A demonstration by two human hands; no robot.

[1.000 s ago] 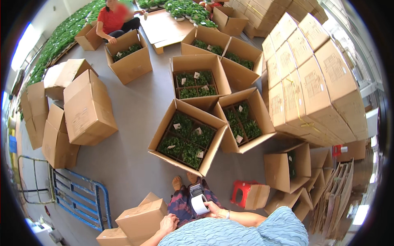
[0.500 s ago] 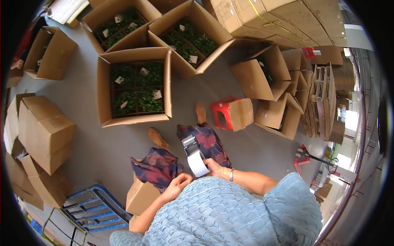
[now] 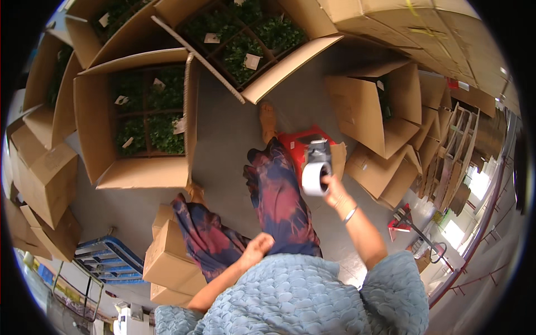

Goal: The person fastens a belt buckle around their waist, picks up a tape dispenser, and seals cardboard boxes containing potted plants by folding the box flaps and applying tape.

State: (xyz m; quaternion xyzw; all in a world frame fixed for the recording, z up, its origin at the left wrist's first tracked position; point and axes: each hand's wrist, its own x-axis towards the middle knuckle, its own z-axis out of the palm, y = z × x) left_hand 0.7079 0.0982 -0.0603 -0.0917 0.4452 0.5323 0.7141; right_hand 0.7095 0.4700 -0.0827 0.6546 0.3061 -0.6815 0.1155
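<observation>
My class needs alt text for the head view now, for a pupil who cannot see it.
A person's right hand holds a tape dispenser with a white roll, partly hiding a red stool; the left hand is by patterned trousers. Open cardboard boxes of green plants stand ahead on grey floor.

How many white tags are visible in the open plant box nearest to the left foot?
4: one tag upper left, second tag upper right, third tag lower left, fourth tag lower right. Others may be hidden by leaves.
</observation>
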